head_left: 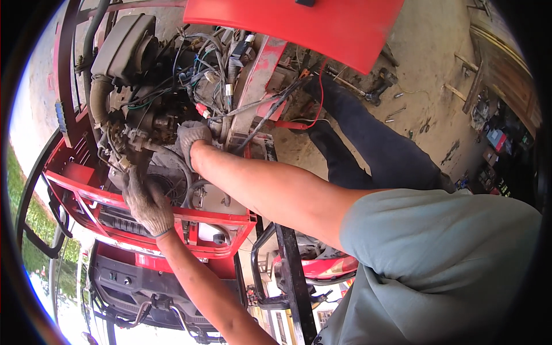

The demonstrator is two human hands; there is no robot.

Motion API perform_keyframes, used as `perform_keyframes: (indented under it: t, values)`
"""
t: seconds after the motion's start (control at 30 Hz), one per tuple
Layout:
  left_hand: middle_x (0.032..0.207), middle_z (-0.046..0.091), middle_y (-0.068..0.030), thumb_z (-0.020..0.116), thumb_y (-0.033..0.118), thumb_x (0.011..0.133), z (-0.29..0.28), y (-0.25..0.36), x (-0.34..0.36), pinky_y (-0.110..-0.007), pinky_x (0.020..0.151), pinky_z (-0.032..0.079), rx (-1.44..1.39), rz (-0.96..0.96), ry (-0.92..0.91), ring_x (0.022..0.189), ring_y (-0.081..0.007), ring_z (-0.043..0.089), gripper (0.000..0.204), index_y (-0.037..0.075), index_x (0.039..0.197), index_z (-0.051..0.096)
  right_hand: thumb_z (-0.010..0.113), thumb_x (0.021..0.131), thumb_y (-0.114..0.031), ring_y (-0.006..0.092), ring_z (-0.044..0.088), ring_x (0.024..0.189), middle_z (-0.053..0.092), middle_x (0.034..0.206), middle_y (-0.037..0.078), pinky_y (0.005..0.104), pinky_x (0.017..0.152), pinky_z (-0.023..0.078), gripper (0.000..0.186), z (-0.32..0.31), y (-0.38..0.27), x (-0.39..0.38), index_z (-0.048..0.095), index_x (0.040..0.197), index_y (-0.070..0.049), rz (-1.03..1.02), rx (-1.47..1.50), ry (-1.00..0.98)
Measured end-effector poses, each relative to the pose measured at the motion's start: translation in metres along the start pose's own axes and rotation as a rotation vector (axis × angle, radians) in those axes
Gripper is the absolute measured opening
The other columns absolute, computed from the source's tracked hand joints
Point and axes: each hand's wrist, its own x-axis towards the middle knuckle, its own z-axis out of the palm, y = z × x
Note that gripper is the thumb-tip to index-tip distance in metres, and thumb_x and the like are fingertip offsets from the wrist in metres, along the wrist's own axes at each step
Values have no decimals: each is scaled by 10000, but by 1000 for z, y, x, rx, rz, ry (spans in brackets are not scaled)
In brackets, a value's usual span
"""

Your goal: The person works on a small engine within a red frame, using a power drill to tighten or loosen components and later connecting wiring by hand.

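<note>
Metal engine fitting (137,140) near ribbed hose (101,98), just beyond your gloved left hand (146,201). Your gloved right hand (194,138) below wiring (204,72). Fingertips hidden; can't tell either grip. Fitting likely stiff, greasy: hold solid body, spare wiring.

Glossy paint, dull plastic and rough knit
The broad panel (299,29) is smooth and shiny; the beam (256,86) is painted metal, scuffed and matt. The boxy housing (123,49) looks like dull, dusty plastic. The gloves (146,201) are coarse knitted cloth, the shirt (425,241) smooth matt cloth.
</note>
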Motion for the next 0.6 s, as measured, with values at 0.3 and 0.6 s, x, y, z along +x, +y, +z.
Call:
perform_keyframes:
  t: [0.3,0.6]
  values:
    - [1122,734,-163,635,90,920,4,-31,-21,-510,1012,473,73,-47,-7,1120,-390,658,285,18,1184,718,583,985,-191,88,626,908,686,976,-36,332,773,549,216,55,81,84,758,1064,-290,-183,-2016,-151]
    - [1076,739,-177,647,84,916,1,-27,-5,-529,992,481,-22,-46,1,1060,-401,669,239,-15,1115,734,577,982,-202,103,642,898,697,975,-28,350,757,551,214,80,105,141,770,1044,-270,-448,-2169,-464]
